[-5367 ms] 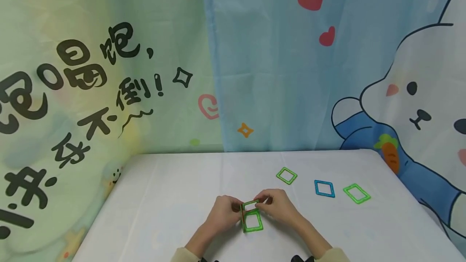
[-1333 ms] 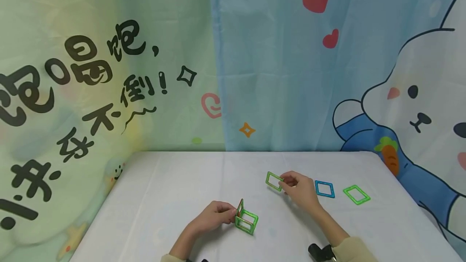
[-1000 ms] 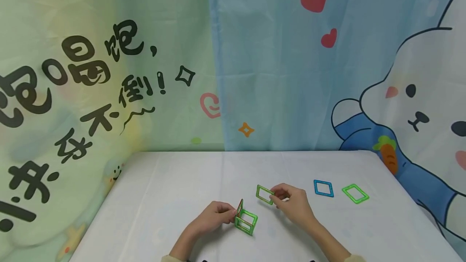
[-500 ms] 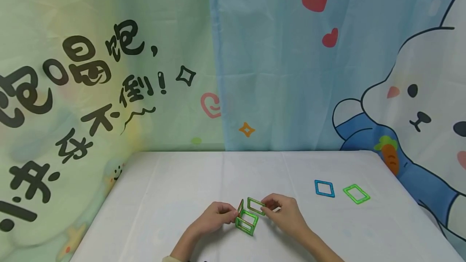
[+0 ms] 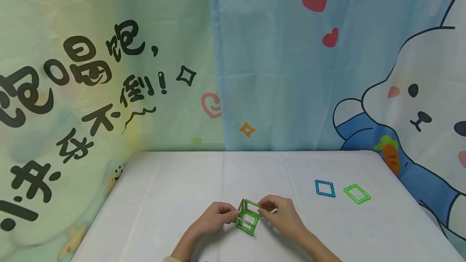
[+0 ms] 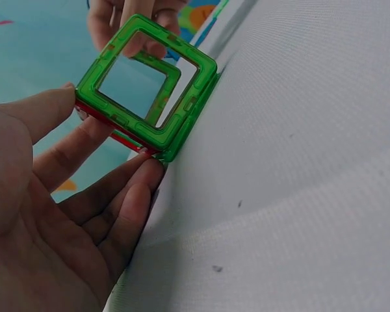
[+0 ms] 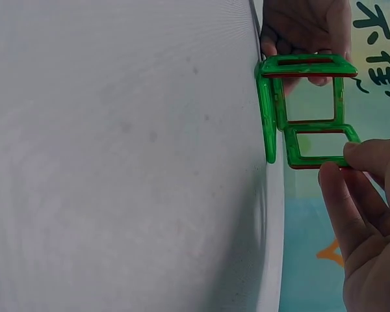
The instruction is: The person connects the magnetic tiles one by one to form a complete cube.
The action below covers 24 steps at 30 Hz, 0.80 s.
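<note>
Biggest worry here: the box [image 6: 122, 117] folding up. It's just thin green frames meeting along their edges, so if the right hand [image 5: 282, 215] shoves the new square [image 7: 312, 161] in too hard or at a slant, I reckon a wall tips over or pops off. If those edges are magnetic, which is my guess, a bad angle could also make the square snap on crooked or push away. And if the left hand [image 5: 217, 216] lets up, the whole thing could skid on the table [image 5: 145, 197].

As for where stuff is: the box sits between the hands, just right of the left one, whose thumb and fingertips pinch its upright left wall. The right hand has the square's near edge pinched between thumb and fingers, with its far side up against the box at the back. Can't tell if it's actually joined. The blue one [image 5: 326, 195] and the spare green [image 5: 351, 196] lie flat, well off to the right.
</note>
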Tool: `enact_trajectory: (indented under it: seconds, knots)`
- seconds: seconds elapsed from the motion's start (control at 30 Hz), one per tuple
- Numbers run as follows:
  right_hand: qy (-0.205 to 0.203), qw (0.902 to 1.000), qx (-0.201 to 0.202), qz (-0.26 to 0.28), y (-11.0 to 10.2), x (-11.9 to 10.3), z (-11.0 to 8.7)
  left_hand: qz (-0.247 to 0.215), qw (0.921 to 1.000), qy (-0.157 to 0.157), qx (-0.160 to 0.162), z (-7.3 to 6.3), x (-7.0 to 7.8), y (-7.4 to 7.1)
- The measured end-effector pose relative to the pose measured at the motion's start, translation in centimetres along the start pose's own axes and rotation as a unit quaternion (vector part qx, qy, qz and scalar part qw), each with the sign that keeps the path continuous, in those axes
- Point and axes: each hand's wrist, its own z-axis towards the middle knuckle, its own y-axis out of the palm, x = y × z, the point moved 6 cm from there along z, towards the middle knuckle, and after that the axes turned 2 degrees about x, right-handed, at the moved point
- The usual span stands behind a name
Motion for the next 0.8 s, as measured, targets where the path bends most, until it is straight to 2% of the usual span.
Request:
enact_trajectory:
  seconds: [0.4, 0.6, 0.8]
  knots:
    - [0.005, 0.9997, -0.017, 0.019, 0.31, -0.31, 0.15, 0.0, 1.0, -0.001, 0.001, 0.05, -0.08, -0.09]
    - [0.015, 0.9997, -0.02, 0.009, 0.31, -0.3, 0.27, 0.001, 1.0, 0.002, 0.002, 0.08, -0.08, -0.1]
    - [0.016, 0.9997, -0.02, 0.001, 0.43, -0.12, 0.31, 0.029, 0.9995, -0.001, 0.012, 0.24, -0.23, -0.08]
